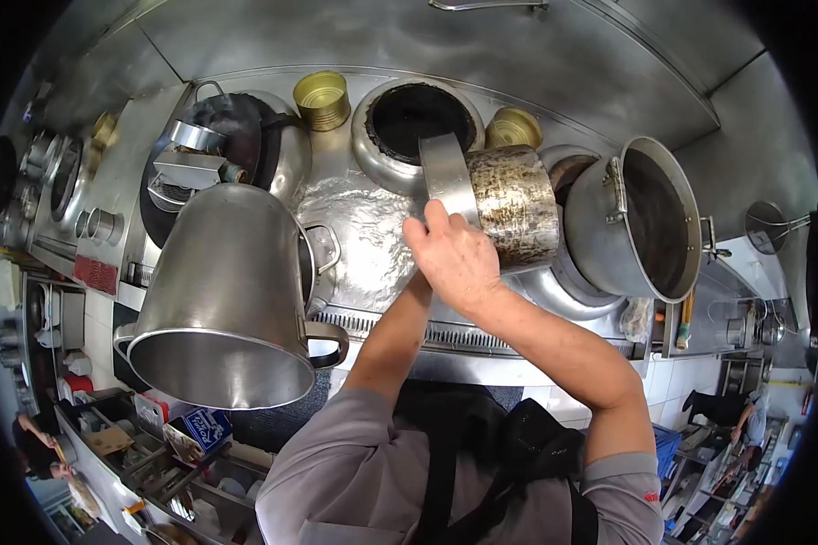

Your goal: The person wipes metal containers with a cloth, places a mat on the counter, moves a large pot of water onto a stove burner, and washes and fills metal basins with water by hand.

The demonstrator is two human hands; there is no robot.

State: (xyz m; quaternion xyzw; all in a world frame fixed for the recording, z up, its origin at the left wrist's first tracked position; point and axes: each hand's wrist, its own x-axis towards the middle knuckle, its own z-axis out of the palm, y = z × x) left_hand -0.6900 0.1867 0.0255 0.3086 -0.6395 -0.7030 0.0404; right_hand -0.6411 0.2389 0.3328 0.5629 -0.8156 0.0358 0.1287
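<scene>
My right hand [459, 254] is closed at the shiny metal band of a scorched metal cylinder [516, 207], with its fingers curled at the band's near edge. The cylinder is tilted on its side, its wall stained brown and black. My left forearm [393, 336] reaches up to the same spot, but the left hand is hidden behind the right one. Just beyond the band is a round burner opening with a steel collar [382, 163]. Wet, shiny stove top [359, 213] lies left of my hands.
A tall steel pot [223, 272] leans mouth-down at left, beside a dark wok [223, 136]. At right a large two-handled pot [600, 227] is tipped on its side. Gold tins [322, 102] stand along the back. People are at work at both far edges.
</scene>
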